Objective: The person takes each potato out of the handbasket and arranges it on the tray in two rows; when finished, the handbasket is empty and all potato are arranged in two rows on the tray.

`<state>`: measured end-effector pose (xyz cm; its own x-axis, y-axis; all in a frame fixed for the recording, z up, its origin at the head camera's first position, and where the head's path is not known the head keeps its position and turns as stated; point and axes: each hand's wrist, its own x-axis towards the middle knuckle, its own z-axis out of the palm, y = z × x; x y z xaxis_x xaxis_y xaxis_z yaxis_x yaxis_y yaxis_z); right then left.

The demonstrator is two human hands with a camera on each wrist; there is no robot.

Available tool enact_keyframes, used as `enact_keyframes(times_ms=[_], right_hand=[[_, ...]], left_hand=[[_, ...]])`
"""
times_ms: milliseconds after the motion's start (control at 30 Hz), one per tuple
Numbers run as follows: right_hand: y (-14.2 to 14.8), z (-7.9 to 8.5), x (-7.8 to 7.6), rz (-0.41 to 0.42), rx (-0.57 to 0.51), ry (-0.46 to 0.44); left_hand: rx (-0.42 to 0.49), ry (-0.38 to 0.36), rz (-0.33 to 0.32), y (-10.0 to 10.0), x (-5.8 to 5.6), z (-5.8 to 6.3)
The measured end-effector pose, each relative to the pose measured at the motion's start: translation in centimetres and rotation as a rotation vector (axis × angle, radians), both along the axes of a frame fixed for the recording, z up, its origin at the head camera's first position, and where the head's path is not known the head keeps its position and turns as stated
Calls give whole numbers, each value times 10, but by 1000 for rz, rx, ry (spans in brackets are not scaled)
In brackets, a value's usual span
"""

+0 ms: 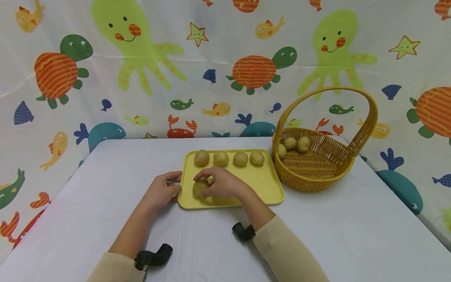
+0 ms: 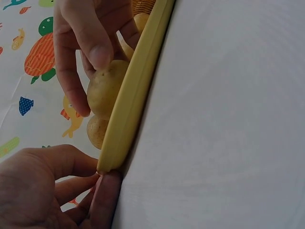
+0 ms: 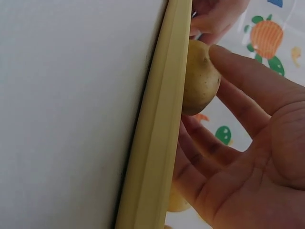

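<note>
"So, which step was it?"
"Placing, seemingly — the right hand (image 1: pixel 220 182) pinched a potato (image 1: pixel 199 188) on the tray (image 1: pixel 258 186), near left; the left hand (image 1: pixel 162 192) pinched the tray's edge."
"Next?"
"Probably needed a gentle release."

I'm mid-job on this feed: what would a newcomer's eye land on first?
Probably the bright sea-creature backdrop behind the table. Next, the yellow tray at center, with four potatoes along its far side and a nearer potato within the right hand's fingers. Then the tall-handled wicker basket right of the tray, with potatoes at its far left.
</note>
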<state>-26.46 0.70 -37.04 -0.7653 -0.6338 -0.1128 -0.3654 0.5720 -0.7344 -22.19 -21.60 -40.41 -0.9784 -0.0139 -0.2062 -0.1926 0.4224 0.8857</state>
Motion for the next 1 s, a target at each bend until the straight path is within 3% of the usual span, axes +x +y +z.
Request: enact_keyframes(times_ms=[467, 1000], right_hand=[[10, 9, 1, -13, -25, -44], [27, 26, -2, -14, -104, -7]], left_hand=[[33, 3, 2, -2, -2, -1], [9, 1, 8, 0, -1, -1]])
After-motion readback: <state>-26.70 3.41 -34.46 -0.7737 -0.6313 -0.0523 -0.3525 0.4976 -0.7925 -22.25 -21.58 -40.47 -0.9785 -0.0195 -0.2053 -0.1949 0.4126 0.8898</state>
